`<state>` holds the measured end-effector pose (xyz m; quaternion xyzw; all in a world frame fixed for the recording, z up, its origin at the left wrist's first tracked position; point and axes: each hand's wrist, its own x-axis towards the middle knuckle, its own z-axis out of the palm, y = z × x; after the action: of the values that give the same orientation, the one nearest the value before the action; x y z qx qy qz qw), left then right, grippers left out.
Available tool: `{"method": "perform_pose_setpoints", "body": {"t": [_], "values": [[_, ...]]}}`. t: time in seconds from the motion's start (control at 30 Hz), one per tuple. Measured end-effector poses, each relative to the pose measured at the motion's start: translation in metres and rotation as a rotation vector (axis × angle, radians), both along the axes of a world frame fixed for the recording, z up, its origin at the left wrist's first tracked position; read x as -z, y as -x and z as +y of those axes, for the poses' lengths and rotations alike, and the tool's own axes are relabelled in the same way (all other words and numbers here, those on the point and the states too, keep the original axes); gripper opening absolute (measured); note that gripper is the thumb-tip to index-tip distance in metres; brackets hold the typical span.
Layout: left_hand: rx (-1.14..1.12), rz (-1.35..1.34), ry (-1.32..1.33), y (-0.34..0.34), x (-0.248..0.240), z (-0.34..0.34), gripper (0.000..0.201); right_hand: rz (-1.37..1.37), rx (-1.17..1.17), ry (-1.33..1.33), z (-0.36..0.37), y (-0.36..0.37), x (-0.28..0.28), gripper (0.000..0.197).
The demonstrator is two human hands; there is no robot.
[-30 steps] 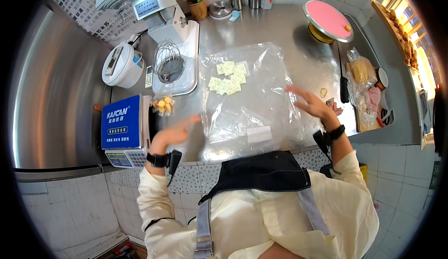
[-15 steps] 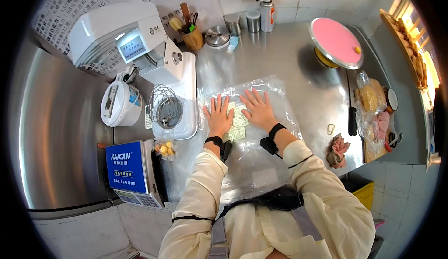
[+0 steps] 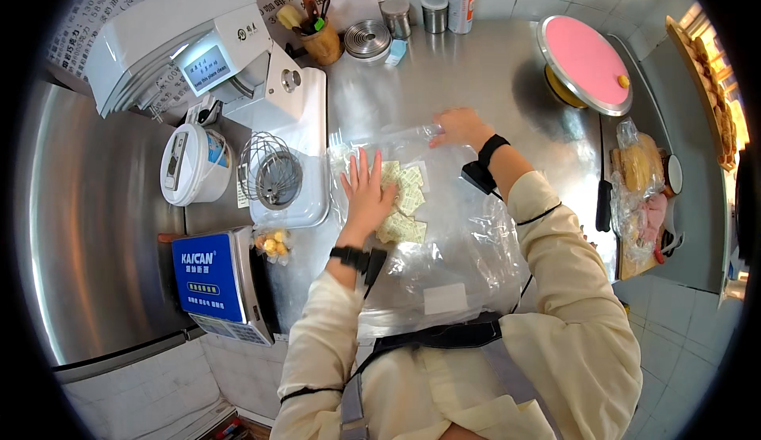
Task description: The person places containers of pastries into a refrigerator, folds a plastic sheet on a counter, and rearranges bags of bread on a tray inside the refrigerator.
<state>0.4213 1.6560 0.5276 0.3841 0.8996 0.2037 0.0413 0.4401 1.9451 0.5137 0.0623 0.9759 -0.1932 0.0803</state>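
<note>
A large clear plastic bag [image 3: 468,258] lies flat on the steel counter in front of me. Several small pale green printed packets [image 3: 406,227] sit in a loose cluster at its middle, seemingly under the clear film. My left hand [image 3: 366,200] rests on the bag with fingers spread, partly covering the packets' left side. At the bag's far edge, my right hand [image 3: 463,128] has its fingers curled in, pinching the film's rim. A pale rectangular label [image 3: 445,299] shows on the near part of the bag.
To the left stand a white stand mixer [image 3: 289,83], a wire whisk [image 3: 271,166], a white bucket [image 3: 194,166], a blue-fronted scale [image 3: 212,277] and a small bag of yellow pieces [image 3: 273,243]. A pink turntable [image 3: 583,63] and wrapped bread [image 3: 634,166] are on the right.
My right hand has left its flat position beside the packets and reached far and right to the bag's edge, closing on it. My left hand stays spread on the bag.
</note>
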Motion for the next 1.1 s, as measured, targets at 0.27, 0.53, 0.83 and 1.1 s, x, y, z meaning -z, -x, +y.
{"method": "perform_pose_setpoints", "body": {"t": [0.27, 0.53, 0.83, 1.1], "values": [[0.373, -0.316, 0.062, -0.123, -0.059, -0.002, 0.058, -0.039, 0.558, -0.062, 0.065, -0.135, -0.010, 0.041], [0.463, -0.278, 0.290, -0.195, -0.046, 0.034, 0.083, -0.107, 0.993, 0.692, 0.025, -0.268, 0.023, 0.043], [0.619, 0.224, 0.233, -0.168, 0.014, -0.066, 0.075, -0.347, 1.000, 1.279, -0.158, -0.337, -0.026, 0.042], [-0.644, -0.809, -0.854, -0.123, 0.039, -0.184, 0.032, 0.426, 0.636, 0.221, -0.044, -0.280, -0.046, 0.034]]}}
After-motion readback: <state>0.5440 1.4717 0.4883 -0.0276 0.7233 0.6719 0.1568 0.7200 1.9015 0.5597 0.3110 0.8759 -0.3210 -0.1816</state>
